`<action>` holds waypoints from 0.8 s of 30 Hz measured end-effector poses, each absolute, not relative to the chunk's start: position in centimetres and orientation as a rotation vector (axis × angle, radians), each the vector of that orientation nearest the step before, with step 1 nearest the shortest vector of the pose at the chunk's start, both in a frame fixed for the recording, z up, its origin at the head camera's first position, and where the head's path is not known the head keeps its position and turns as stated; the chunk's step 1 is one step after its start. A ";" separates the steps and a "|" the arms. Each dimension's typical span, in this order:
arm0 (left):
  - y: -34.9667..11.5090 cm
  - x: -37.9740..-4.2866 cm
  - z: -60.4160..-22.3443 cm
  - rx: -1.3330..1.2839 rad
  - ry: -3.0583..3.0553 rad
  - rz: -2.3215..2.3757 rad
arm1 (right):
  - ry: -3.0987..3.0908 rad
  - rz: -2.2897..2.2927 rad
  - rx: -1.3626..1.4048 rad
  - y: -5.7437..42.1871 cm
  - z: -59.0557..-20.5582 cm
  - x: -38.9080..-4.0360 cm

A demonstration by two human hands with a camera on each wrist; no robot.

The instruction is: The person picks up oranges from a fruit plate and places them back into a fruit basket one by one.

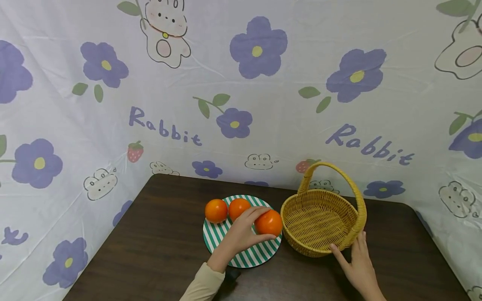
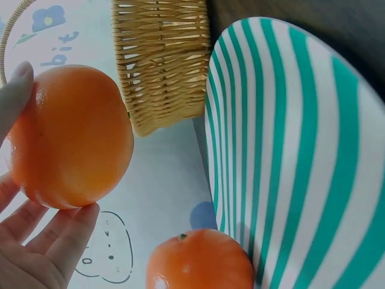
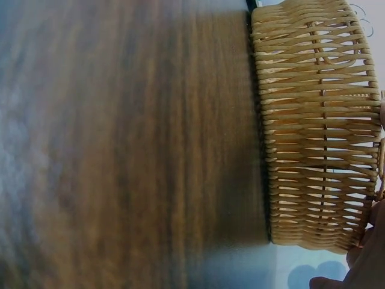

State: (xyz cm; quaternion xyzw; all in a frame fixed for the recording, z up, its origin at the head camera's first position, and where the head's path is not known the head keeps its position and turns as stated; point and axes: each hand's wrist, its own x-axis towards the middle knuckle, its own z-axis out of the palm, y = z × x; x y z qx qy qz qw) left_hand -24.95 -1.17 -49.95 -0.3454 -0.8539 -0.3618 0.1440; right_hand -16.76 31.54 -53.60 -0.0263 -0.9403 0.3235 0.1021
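We see two oranges [image 1: 216, 211] on the striped plate [image 1: 252, 257], then the left hand [image 1: 241, 232] gripping a third orange [image 1: 269, 223] above its right side. Next we find the wicker basket [image 1: 301, 243], the right hand [image 1: 359, 263] touching its near right side, fingers fairly straight

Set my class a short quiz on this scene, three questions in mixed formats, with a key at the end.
1. Multiple choice: Of the three orange fruits in the head view, which is the left hand holding?
A) the leftmost
B) the middle one
C) the rightmost
2. True or false: Two fruits lie inside the basket.
3. Fill the gap: The stripes on the round plate are white and ____.

Key:
1. C; the fingers grip the rightmost fruit.
2. False; no fruit lies in the wicker basket.
3. green
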 end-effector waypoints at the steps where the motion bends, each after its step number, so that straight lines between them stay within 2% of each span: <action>1: -1.0 -25.0 -49.9 -0.996 -2.461 -1.042 | -2.775 0.954 -0.078 31.5 -53.6 -16.8; 24: 1.6 -25.9 -48.9 -1.065 -2.425 -1.034 | -2.726 0.946 -0.047 31.5 -53.8 -16.8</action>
